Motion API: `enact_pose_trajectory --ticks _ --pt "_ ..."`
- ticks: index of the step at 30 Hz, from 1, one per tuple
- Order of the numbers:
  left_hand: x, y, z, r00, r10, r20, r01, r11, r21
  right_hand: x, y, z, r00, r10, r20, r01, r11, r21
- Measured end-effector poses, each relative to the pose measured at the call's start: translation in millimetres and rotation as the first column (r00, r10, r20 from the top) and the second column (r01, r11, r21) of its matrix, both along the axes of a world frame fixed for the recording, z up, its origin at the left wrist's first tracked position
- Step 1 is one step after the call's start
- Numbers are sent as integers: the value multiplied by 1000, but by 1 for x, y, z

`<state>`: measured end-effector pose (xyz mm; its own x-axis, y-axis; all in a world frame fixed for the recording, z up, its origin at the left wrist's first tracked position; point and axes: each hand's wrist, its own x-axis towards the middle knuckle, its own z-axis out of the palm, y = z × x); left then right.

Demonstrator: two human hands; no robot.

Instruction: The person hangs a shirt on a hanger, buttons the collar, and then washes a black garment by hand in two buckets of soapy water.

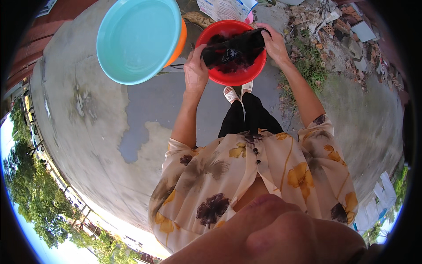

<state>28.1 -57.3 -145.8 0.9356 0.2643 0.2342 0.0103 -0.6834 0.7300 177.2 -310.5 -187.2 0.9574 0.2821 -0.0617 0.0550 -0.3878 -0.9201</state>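
Observation:
A black cloth, wet-looking with a pale print in its middle (237, 47), is stretched between my two hands over a red basin (234, 82). My left hand (195, 68) is closed on its left end at the basin's left rim. The right hand (273, 43) grips the other end at the upper right rim. Inside the basin, more dark fabric (216, 39) lies in what looks like water. The cloth covers much of the basin's inside, and the fingertips of my left hand are partly hidden.
A large light-blue basin (136, 42) stands left of the red one, above an orange container (181, 44). A printed plastic bag (226, 9) lies beyond. Weeds (307, 66) and broken bricks with rubble (347, 33) are at the right. Wet patches mark the concrete floor (88, 127).

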Motion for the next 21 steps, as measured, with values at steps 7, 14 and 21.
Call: enact_pose_trajectory --ticks 7,14,21 --pt "-10 -1 81 975 207 86 -191 968 -162 -17 0 115 989 34 143 -15 990 -137" --pt "-12 -3 -41 956 275 -103 -288 945 -152 -24 1 0 991 70 115 -25 934 -356" --pt "5 -69 -171 849 99 -519 -118 993 -4 -58 32 -190 997 63 -42 -75 870 -488"
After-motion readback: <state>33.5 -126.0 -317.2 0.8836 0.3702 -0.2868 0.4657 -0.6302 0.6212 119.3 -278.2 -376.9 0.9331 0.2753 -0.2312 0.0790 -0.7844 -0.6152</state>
